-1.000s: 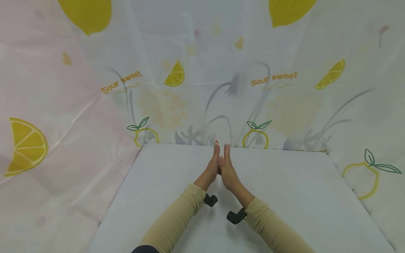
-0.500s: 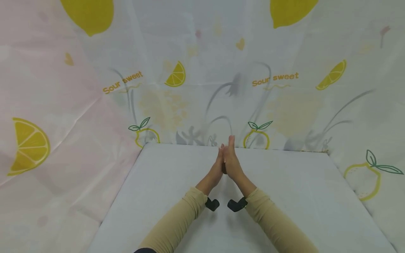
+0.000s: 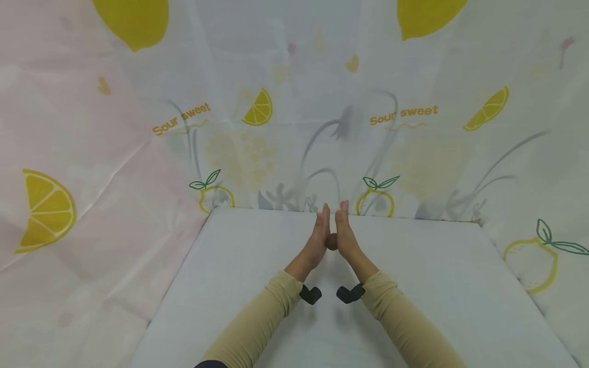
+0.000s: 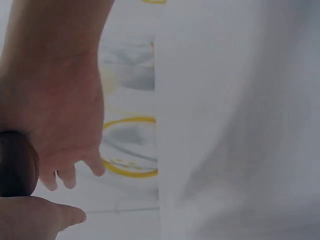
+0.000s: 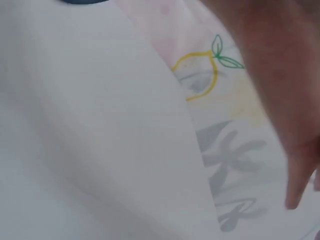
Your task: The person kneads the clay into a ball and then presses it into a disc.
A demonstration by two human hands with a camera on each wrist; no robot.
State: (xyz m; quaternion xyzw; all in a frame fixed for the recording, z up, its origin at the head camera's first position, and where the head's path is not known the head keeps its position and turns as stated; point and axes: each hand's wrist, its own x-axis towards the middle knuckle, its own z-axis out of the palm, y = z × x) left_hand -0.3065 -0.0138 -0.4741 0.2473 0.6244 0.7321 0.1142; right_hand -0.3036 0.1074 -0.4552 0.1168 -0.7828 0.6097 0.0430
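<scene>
Between my two palms in the head view sits a small dark brown ball (image 3: 332,242) of unclear material. My left hand (image 3: 316,241) presses it from the left with its fingers straight and pointing away from me. From the other side my right hand (image 3: 347,239) presses it, fingers also straight. Both hands are raised above the tabletop, and their fingertips stand apart. In the left wrist view the brown ball (image 4: 17,165) shows large and rounded at the left edge, touching skin above and below. The right wrist view shows a blurred hand at upper right, without the ball.
Below the hands spreads a white tabletop (image 3: 414,286). A cloth backdrop (image 3: 294,102) with printed lemons and "Sour sweet" lettering stands behind it and at both sides. A black device (image 3: 310,295) is on the left wrist, another black device (image 3: 350,293) on the right.
The hands have slid back and forth against each other; the right one reached further forward half a second ago. Now their fingertips are nearly level, the palms slightly further apart, and the ball shows more.
</scene>
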